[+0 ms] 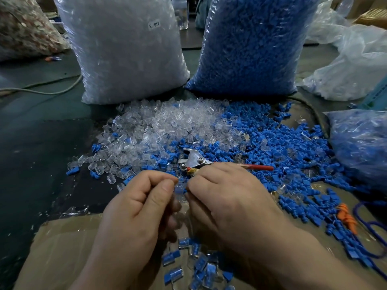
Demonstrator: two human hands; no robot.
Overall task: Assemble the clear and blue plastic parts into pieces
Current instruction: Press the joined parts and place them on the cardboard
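Clear plastic and blue meet in one small part point(180, 190), pinched between the curled fingertips of the left hand point(142, 208) and the right hand point(228, 204) above a sheet of brown cardboard point(62, 248); the fingers hide most of it; below the wrists lie more than a dozen assembled pieces point(195, 262), some cut off at the lower edge of view; beyond the hands spread two loose heaps, too many to count, clear parts point(167, 126) to the left and blue parts point(282, 147) to the right; one metal hand tool point(195, 160) with a red handle lies just beyond the right knuckles, and whether the hand touches it cannot be told; two full sacks stand upright behind, a clear sack point(125, 55) labelled "SJ 017" and a blue sack point(251, 45); a third bag point(362, 143) of mixed parts is cut off at the right edge; one orange piece point(346, 216) and a blue cord point(374, 229) lie at right; a dark green mat point(31, 143) covers the surface, a pale cable point(48, 92) crossing it at left; crumpled plastic sheeting point(356, 59) fills the dim background.
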